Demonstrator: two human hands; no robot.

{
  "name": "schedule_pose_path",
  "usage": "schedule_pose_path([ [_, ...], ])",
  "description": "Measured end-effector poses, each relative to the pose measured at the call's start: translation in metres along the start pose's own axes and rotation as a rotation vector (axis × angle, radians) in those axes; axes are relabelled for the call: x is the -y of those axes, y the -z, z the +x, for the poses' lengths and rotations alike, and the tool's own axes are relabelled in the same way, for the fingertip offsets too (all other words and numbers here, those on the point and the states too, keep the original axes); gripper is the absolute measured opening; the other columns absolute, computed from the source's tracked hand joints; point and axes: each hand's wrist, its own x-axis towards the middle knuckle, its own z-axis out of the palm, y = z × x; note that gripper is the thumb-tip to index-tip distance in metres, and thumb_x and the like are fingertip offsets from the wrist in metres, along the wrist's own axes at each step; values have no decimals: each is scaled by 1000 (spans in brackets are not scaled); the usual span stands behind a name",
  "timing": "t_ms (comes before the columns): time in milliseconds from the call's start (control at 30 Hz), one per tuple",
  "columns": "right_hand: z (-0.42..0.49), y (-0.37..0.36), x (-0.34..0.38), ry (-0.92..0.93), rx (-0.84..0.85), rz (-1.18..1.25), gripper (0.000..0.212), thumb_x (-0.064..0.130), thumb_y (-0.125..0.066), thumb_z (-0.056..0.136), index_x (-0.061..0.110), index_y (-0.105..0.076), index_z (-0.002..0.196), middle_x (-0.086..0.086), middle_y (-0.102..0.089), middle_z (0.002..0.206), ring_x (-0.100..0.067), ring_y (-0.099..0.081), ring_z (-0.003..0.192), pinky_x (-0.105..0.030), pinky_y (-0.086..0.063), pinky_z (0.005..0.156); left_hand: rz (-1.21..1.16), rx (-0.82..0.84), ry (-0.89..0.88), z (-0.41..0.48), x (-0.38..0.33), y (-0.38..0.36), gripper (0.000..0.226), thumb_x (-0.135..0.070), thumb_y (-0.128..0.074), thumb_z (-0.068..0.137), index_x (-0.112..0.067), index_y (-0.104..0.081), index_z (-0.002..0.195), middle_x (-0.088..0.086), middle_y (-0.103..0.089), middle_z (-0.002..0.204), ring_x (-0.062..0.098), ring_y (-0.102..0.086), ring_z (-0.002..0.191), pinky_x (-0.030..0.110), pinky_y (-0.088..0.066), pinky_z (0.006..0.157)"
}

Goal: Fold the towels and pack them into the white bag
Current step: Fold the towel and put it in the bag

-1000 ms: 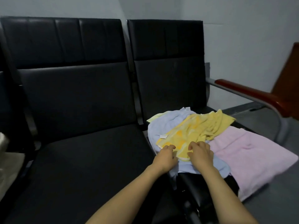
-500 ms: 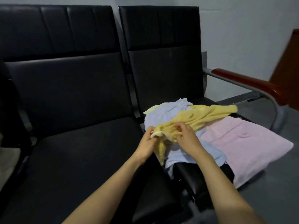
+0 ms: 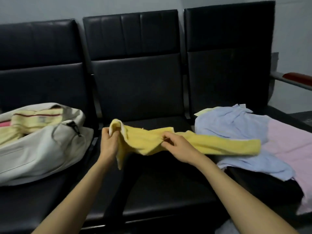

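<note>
**Yellow towel stretched between both hands over the middle seat**

The person holds a yellow towel [image 3: 211, 146] just above the middle seat [image 3: 160, 186] of a row of black padded seats. The left hand [image 3: 108, 146] grips the towel's bunched left end: its fingers [image 3: 115, 139] are curled round the cloth, a white-edged corner rises above the fist, and a short flap hangs down below it. The right hand [image 3: 178, 146] pinches the towel near its middle, thumb and fingers closed on a gathered fold. From that pinch the rest of the towel runs off to the right as a long band, and its far end lies on the blue towel [image 3: 231, 124].

The blue towel is spread, rumpled, over the right-hand seat, its near edge drooping over the seat front. Just beside it and touching it on the right lies a pink towel [image 3: 290, 146], flat, also hanging over the front edge. A pale yellow corner shows from under the blue towel's back left edge.

The white bag [image 3: 43, 149] sits on the left-hand seat with its mouth open. Inside it lies a folded cream towel with a red stripe [image 3: 35, 118], and a bit of pink cloth [image 3: 4, 124] shows at the picture's left edge. A red-topped armrest [image 3: 297, 78] juts out at the far right, against the pale wall.
</note>
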Motion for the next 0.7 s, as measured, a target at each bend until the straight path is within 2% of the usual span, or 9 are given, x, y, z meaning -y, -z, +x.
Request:
schedule_pose_path([
  [100, 4, -24, 24, -4, 161, 405, 21, 9, -57, 95, 21, -58, 113, 6, -63, 108, -11, -67, 92, -27, -53, 86, 27, -96, 49, 3, 15, 38, 12, -16, -53, 93, -11, -43, 96, 0, -49, 84, 17, -50, 83, 34, -41, 69],
  [133, 6, -29, 22, -30, 151, 351, 23, 12, -58, 95, 22, -57, 115, 5, -63, 110, -12, -67, 93, -30, -54, 86, 105, -86, 77, 4, 21, 46, 11, -17, -53, 92, -10, -44, 96, 3, -52, 87, 19, -51, 85, 35, -41, 69],
  [200, 10, -35, 8, -97, 157, -42, 25, 21, -58, 95, 26, -57, 119, 7, -59, 117, -12, -63, 102, -31, -52, 90, 378, 6, 128, 10, 32, 57, 14, -17, -53, 90, -9, -54, 101, 12, -61, 106, 25, -56, 97, 37, -45, 74],
  [267, 12, -39, -11, -193, 248, -361, 34, 26, -57, 95, 24, -53, 128, 4, -51, 129, -15, -54, 115, -28, -45, 95, 630, 169, 203, 11, 38, 61, 29, -14, -50, 91, -11, -57, 119, 19, -52, 130, 33, -49, 119, 42, -46, 93],
  [367, 10, -46, -27, -243, 399, -501, 51, 34, -59, 93, 23, -42, 140, -1, -40, 142, -19, -44, 127, -30, -40, 102, 912, 315, 196, 1, 34, 63, 47, -25, -50, 95, -15, -41, 140, 17, -33, 145, 36, -35, 132, 46, -36, 106],
  [500, 13, -53, -36, -252, 391, -527, 62, 42, -54, 95, 22, -29, 148, -5, -34, 149, -22, -33, 137, -35, -34, 110, 799, 631, 299, -3, 26, 77, 73, -49, -71, 80, -29, -37, 142, 4, -36, 144, 27, -44, 128, 38, -43, 102],
  [567, 16, -56, -39, -289, 306, -466, 67, 41, -54, 95, 22, -22, 150, -6, -33, 149, -23, -38, 135, -35, -38, 106, 765, 755, 357, -3, 26, 83, 71, -66, -57, 80, -26, -46, 137, -1, -44, 138, 23, -45, 128, 38, -37, 108],
  [633, 18, -59, -40, -349, 281, -456, 70, 41, -58, 93, 20, -23, 150, -6, -34, 146, -23, -44, 129, -32, -42, 99, 668, 628, 314, -1, 28, 86, 67, -64, -40, 90, -12, -54, 131, 5, -56, 127, 23, -53, 120, 36, -40, 105],
  [700, 20, -61, -42, -376, 309, -514, 56, 41, -62, 90, 19, -41, 137, -3, -45, 131, -20, -52, 115, -27, -44, 87, 699, 395, 230, 6, 38, 87, 61, -52, -44, 96, -3, -50, 131, 12, -66, 111, 27, -61, 106, 36, -46, 95],
])
